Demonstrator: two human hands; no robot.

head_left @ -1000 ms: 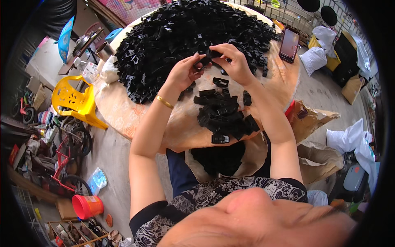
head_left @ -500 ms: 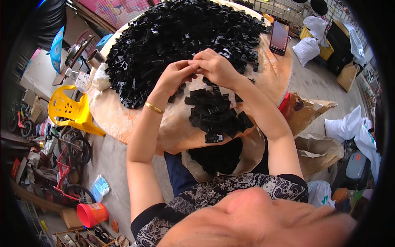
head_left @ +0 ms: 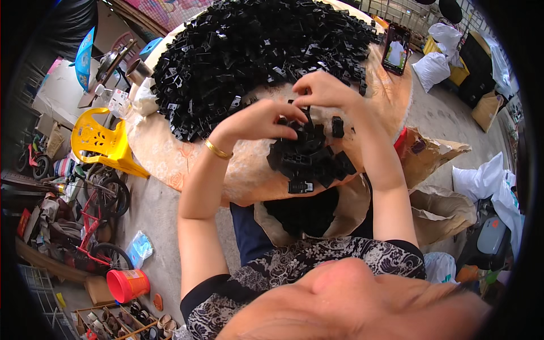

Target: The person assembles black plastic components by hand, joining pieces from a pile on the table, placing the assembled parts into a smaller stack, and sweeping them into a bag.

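Note:
My left hand [head_left: 262, 120] and my right hand [head_left: 323, 90] meet above a small pile of black plastic parts [head_left: 309, 160] at the near edge of a round table [head_left: 170, 158]. Both hands pinch a small black part [head_left: 303, 111] between their fingertips. A gold bangle sits on my left wrist. A large heap of the same black parts [head_left: 255, 51] covers the far half of the table.
A phone [head_left: 396, 49] lies at the table's right edge. An open sack of black parts [head_left: 306, 212] sits in my lap. A yellow plastic chair [head_left: 105, 141], a bicycle [head_left: 90, 226] and a red bucket [head_left: 127, 285] stand on the left. Brown and white sacks [head_left: 447, 204] lie on the right.
My hands have come back from the big heap toward me and closed together over the small pile, now holding one black part between them.

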